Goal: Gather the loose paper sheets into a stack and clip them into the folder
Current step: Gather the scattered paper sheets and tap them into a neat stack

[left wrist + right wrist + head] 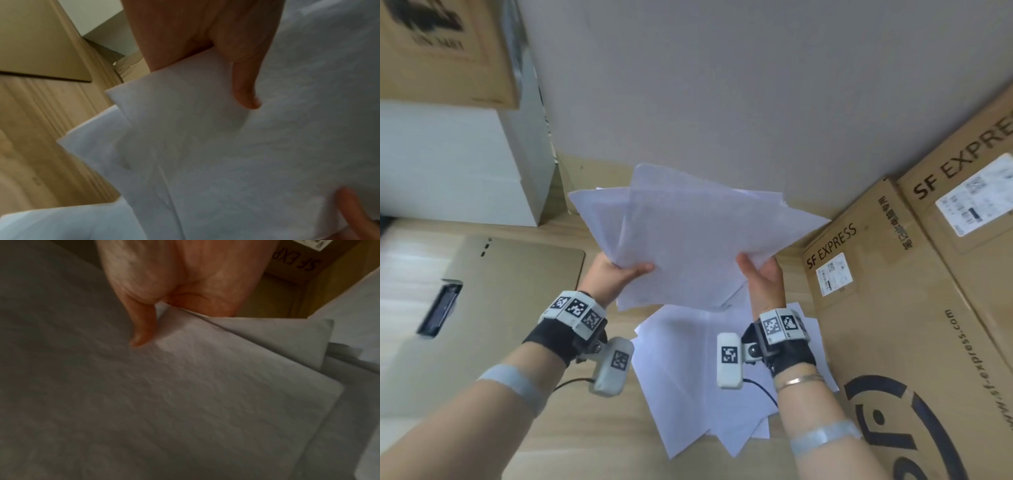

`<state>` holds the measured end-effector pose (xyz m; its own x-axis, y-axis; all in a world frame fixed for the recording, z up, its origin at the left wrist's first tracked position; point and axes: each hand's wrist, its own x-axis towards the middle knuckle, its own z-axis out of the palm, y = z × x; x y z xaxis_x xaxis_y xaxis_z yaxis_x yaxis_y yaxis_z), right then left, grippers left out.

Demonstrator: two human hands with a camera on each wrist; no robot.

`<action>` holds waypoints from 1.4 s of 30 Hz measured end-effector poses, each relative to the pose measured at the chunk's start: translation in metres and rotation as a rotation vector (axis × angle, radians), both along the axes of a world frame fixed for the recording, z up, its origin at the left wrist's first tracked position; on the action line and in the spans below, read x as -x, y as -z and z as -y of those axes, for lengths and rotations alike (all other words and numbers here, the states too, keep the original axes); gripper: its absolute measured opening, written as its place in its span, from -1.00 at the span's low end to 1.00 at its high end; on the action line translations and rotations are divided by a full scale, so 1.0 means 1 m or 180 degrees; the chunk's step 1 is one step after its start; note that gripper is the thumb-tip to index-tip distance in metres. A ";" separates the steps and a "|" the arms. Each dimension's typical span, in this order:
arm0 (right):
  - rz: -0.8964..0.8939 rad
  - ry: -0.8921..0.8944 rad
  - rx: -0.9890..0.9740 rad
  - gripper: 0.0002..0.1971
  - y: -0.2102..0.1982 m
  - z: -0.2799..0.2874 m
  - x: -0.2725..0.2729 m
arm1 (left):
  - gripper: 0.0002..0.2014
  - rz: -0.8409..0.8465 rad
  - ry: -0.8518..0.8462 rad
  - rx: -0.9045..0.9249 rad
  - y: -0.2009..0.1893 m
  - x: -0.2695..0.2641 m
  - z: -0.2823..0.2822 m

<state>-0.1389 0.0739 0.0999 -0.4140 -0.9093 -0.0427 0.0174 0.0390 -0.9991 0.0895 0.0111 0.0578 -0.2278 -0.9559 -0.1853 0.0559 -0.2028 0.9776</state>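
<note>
Wooden tabletop (599, 445) under pale wall (722, 85). Two SF EXPRESS cardboard boxes: one (893, 342) at 3 o'clock, a second (969, 178) at 2 o'clock. White box (448, 164) at 10 o'clock, brown carton (441, 51) stacked above it.

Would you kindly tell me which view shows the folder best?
The head view: the folder lies open on the table with its clip visible. The left wrist view shows only one corner; the right wrist view shows none.
</note>
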 end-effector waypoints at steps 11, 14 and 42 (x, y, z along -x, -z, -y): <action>-0.0089 -0.0096 0.0178 -0.39 0.002 -0.006 -0.009 | -0.62 -0.0709 -0.0323 0.0606 -0.046 0.016 0.002; -0.0265 0.0004 0.0160 -0.50 0.000 -0.003 -0.005 | -0.76 -0.0741 -0.0571 0.0632 -0.054 0.022 0.007; -0.0539 -0.0439 -0.1873 -0.85 0.101 -0.008 -0.006 | -0.96 0.1478 0.0512 -0.1002 0.063 0.006 0.015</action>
<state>-0.1324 0.0821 -0.0014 -0.3393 -0.7989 -0.4966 -0.1835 0.5740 -0.7980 0.0835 -0.0036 -0.0053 -0.1924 -0.7989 -0.5699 -0.4198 -0.4579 0.7836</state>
